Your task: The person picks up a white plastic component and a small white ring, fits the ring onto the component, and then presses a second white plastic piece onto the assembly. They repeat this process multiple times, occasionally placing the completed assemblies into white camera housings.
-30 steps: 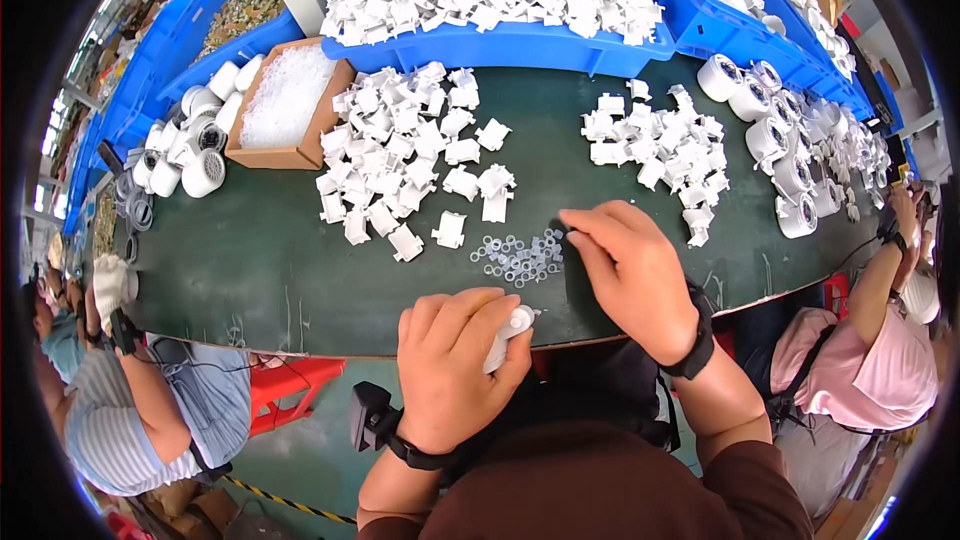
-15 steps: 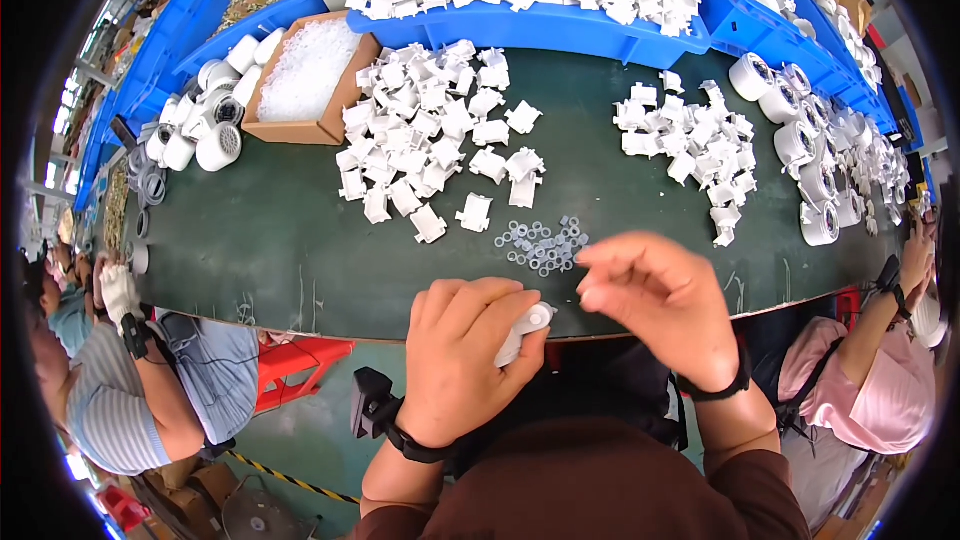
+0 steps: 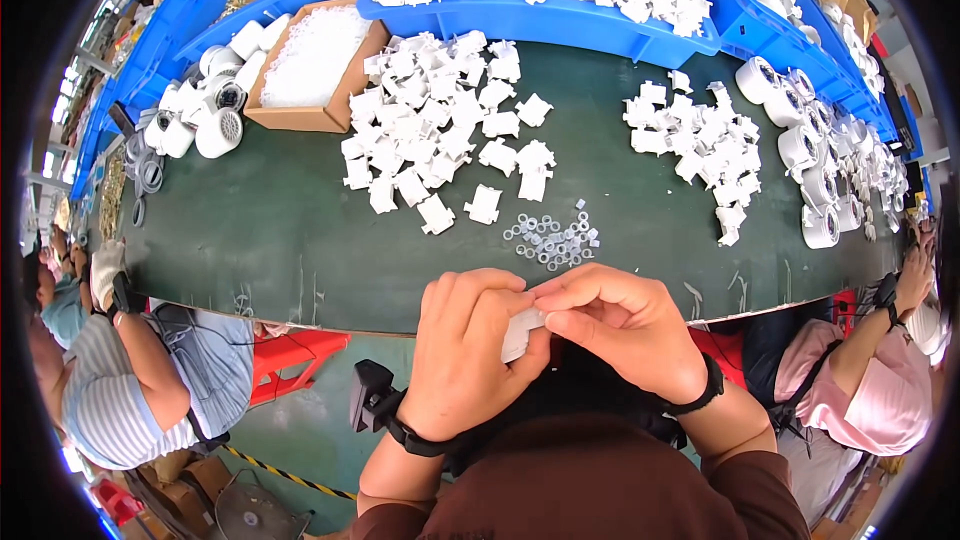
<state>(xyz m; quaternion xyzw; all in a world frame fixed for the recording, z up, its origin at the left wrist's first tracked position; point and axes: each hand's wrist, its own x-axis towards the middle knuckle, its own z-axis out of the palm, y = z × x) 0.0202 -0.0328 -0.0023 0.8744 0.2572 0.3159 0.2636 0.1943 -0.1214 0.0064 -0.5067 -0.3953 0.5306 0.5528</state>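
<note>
My left hand (image 3: 462,355) is closed around a small white plastic part (image 3: 518,336), held just off the table's near edge. At that part's upper end, my right hand (image 3: 635,328) comes in with thumb and forefinger pinched together. Whatever sits between those fingertips is hidden. Right beyond my hands lies a little heap of clear plastic rings (image 3: 553,240) on the dark green table (image 3: 590,130). Farther back is a pile of white plastic brackets (image 3: 425,140), and a smaller cluster of similar brackets (image 3: 700,145) lies to the right.
A blue bin (image 3: 540,28) full of white parts stands at the back, beside a cardboard box (image 3: 300,118) of clear pieces. White cylindrical housings (image 3: 218,133) sit at left, more round housings (image 3: 820,227) at right. Co-workers sit either side, one in a striped shirt (image 3: 125,395), one in pink (image 3: 868,390).
My right hand has moved left from beside the rings to meet the white part in my left hand. The view has shifted slightly.
</note>
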